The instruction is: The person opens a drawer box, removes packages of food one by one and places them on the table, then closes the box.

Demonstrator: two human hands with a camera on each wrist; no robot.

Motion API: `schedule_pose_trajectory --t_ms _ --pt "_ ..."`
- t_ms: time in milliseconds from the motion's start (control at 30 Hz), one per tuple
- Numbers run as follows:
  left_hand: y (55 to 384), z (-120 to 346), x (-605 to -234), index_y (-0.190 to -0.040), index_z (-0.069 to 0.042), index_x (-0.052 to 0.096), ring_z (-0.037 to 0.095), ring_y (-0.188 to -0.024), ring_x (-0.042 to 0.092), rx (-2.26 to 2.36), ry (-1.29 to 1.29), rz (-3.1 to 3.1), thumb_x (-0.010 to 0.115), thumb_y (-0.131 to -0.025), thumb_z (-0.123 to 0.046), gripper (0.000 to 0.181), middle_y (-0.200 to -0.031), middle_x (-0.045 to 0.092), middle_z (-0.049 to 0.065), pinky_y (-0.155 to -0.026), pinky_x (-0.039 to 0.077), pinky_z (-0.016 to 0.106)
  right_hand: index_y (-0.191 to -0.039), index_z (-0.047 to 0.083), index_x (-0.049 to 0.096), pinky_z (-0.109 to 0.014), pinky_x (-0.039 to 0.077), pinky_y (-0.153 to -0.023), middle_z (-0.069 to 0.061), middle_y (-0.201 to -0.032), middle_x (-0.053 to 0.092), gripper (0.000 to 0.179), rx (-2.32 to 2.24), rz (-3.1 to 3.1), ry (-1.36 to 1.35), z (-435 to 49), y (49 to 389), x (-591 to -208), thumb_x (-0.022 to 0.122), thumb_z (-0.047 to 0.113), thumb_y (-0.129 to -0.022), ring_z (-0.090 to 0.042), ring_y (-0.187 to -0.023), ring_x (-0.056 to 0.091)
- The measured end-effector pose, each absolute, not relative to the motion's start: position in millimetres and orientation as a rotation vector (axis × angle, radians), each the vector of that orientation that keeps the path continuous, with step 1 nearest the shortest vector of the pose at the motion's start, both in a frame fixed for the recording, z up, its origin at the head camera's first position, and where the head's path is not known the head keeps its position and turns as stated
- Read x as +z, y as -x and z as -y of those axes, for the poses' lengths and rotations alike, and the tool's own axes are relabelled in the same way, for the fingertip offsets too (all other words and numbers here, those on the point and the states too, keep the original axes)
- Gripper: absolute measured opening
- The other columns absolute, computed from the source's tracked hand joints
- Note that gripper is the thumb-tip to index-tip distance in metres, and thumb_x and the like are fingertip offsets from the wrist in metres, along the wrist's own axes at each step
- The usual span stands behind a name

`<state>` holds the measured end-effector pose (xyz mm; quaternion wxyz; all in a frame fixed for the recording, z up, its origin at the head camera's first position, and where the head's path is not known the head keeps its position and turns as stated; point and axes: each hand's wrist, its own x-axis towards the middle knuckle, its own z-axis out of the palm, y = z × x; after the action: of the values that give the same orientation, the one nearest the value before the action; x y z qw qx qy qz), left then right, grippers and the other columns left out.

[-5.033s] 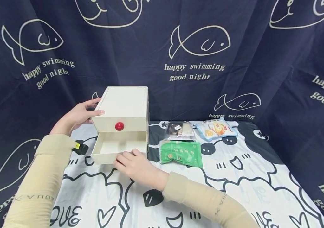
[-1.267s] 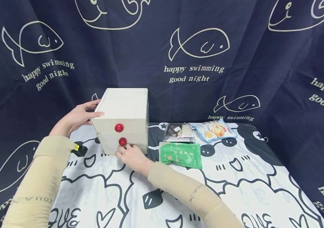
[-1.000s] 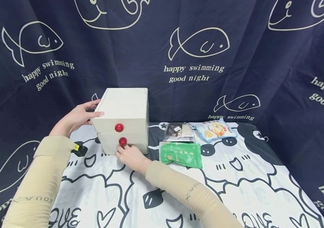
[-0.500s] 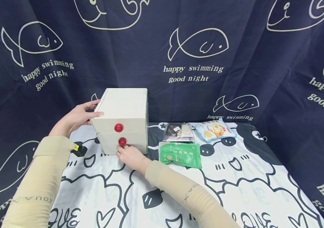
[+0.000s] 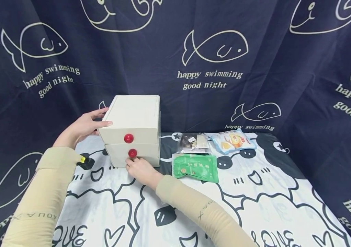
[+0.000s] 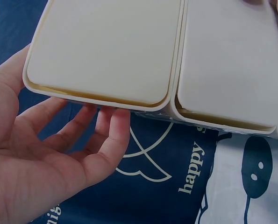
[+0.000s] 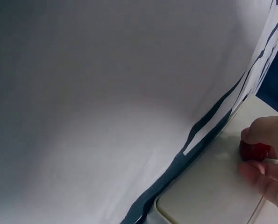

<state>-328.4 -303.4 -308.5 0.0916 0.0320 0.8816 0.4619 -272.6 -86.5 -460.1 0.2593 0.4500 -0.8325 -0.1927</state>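
Head view: your left hand (image 5: 84,127) grasped the left side of the white drawer unit (image 5: 133,111), with the thumb on the top near the front edge. Your right hand (image 5: 143,171) was at the lower red knob (image 5: 132,153); the exact finger placement was partly hidden here. The upper drawer (image 5: 113,135) and the lower drawer (image 5: 115,156) both appeared fully seated, and the upper red knob (image 5: 128,138) was untouched. To the right of the unit, on the cloth-covered surface (image 5: 101,187), lay the green packet (image 5: 195,167), the clear packet (image 5: 191,144) and the blue-and-white packet (image 5: 233,141), all outside the drawers.

Left wrist view: your thumb lay at one edge of the unit and your fingertips pressed against its side. Both drawer fronts sat within their frames.

Right wrist view: your thumb and fingers pinched the red knob. Judged from this, closure of both drawers was complete, and release of the lower red knob was outstanding. Drawer contents could not be verified.
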Motion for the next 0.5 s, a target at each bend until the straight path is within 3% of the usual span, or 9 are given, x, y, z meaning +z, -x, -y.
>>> schedule_pose_trajectory --t_ms 500 --pt "328 303 -309 -0.152 -0.022 0.016 0.036 -0.127 0.038 1.380 -0.099 -2.608 0.072 -0.077 -0.052 0.099 -0.154 0.015 0.020 -0.097 0.043 0.049 -0.108 0.020 0.068 -0.019 0.050 -0.074 0.004 -0.105 0.055 0.023 -0.494 2.251 -1.308 86 259 -462 0.066 0.015 -0.086 -0.011 -0.095 0.056"
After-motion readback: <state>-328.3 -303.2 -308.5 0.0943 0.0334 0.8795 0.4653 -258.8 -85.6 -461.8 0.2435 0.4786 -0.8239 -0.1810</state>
